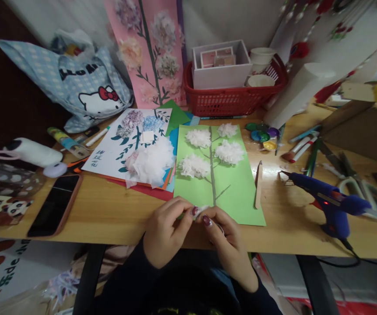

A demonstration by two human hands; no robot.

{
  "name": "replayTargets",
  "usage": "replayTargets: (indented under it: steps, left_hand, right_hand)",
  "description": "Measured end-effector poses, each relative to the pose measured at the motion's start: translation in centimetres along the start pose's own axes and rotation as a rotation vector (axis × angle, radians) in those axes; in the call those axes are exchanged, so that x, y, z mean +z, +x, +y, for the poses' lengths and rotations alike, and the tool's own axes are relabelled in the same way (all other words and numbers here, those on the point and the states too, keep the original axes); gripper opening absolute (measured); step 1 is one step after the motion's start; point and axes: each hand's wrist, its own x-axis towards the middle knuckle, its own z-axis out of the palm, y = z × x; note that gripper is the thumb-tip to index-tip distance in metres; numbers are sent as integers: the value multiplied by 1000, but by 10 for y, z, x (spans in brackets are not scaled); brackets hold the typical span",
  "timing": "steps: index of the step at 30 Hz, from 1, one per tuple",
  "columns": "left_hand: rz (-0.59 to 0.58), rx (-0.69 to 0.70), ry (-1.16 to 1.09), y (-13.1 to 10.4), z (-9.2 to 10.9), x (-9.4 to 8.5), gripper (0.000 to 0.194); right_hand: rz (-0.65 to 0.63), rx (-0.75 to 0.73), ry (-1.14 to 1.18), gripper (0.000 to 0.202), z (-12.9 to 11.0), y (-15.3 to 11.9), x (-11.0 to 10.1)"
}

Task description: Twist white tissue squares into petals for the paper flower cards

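Note:
Between the fingertips of my left hand (170, 227) and my right hand (226, 238), a small piece of white tissue (202, 211) is pinched. Both hands meet over the lower edge of a light green sheet (237, 192). On that sheet runs a dark painted stem (212, 175) with several fluffy white tissue flowers (229, 152) beside it. A pile of loose white tissue (155, 162) lies left of the sheet, on a white paper with painted flowers (109, 153). A wooden stick (258, 186) rests on the sheet's right side.
To the right lie a blue glue gun (329, 197) with a red light, its cord, and scissors (355, 183). Paint pots (263, 135) and a red basket (221, 98) stand behind. A phone (55, 205) lies left; a pink flower picture (149, 52) leans at the back.

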Motion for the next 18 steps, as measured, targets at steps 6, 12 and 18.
replayTargets:
  steps: [6,12,18]
  left_hand:
    - [-28,-70,-30,1,-1,0,23]
    - [-87,-179,-137,-1,0,1,30]
    - [-154,-249,-248,0,2,2,34]
  right_hand:
    - [-12,25,0,28,-2,1,-1]
    - [-89,39,-12,31,-5,1,-1]
    - [-122,56,11,27,-4,0,-1]
